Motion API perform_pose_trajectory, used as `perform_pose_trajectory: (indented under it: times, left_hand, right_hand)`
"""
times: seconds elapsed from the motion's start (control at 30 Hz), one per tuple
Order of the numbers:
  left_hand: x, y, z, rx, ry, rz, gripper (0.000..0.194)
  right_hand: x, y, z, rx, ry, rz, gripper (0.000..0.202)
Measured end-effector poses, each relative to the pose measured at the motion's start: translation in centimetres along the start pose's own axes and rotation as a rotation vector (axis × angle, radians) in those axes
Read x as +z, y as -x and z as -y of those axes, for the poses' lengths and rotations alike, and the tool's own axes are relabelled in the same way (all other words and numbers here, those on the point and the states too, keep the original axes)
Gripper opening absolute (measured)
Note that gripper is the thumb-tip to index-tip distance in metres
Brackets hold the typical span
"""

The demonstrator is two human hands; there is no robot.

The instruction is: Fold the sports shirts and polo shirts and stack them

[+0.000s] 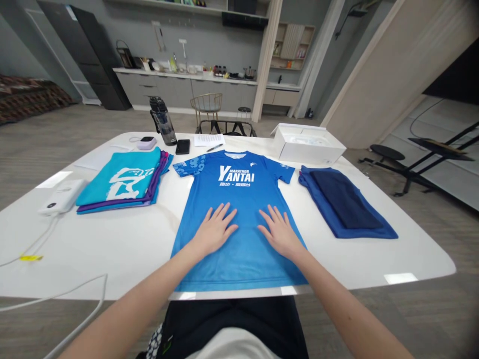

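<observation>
A blue T-shirt (243,259) lies spread flat on the white table (149,254), its collar toward the far side and its hem near the front edge. White lettering reading "Marathon Yantai" crosses its chest. My left hand (214,230) rests on the left half of the shirt, fingers spread. On the right half lies my right hand (280,231), also with its fingers apart. Neither hand grips the fabric. To the left is a stack of folded shirts (116,179), turquoise on top with purple below. Folded dark blue clothes (344,204) lie to the right.
Behind the shirt are a water bottle (163,122), a phone (183,146), a pen (214,147) and a paper sheet (209,140). An open white box (309,149) stands at the back right. A white power strip (64,197) with cables lies on the left.
</observation>
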State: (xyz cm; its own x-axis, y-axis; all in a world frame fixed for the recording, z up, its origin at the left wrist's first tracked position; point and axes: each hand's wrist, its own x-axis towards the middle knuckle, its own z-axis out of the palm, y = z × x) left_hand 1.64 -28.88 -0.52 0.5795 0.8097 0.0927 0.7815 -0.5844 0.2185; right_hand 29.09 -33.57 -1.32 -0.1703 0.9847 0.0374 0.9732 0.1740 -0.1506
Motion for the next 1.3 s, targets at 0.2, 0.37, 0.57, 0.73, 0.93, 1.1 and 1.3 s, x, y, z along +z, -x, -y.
perform_pose_trajectory:
  times: [0.2, 0.37, 0.57, 0.73, 0.93, 1.1, 1.3]
  left_hand:
    - [1.1, -11.4, 5.4, -0.249, 0.002, 0.007, 0.065]
    - [1.7, -14.0, 9.3, -0.39, 0.01, 0.006, 0.068]
    - [2.3, -12.3, 9.5, -0.375, -0.034, -0.041, 0.068]
    - [2.3, -12.4, 9.5, -0.382, -0.045, -0.04, 0.066]
    - [2.3, -15.9, 9.0, -0.321, -0.031, -0.061, 0.065]
    - [2.2, -21.3, 8.4, -0.295, 0.005, -0.055, 0.06]
    - [1.6, -31.6, 9.5, -0.188, 0.207, -0.074, 0.046]
  right_hand:
    - [0.1, -12.0, -1.0, 0.043, -0.052, 0.017, 0.063]
    - [1.0, -16.8, -4.1, 0.144, -0.048, 0.006, 0.065]
    - [1.9, -15.8, -5.8, 0.186, 0.024, 0.003, 0.069]
    - [1.6, -15.5, -5.8, 0.177, 0.022, 0.003, 0.068]
    - [0.2, -17.5, -8.1, 0.138, 0.002, -0.066, 0.064]
    - [-2.0, -20.7, -12.5, 0.227, 0.047, -0.081, 0.058]
    - [-4.4, -24.0, -17.8, 0.346, 0.186, -0.081, 0.037]
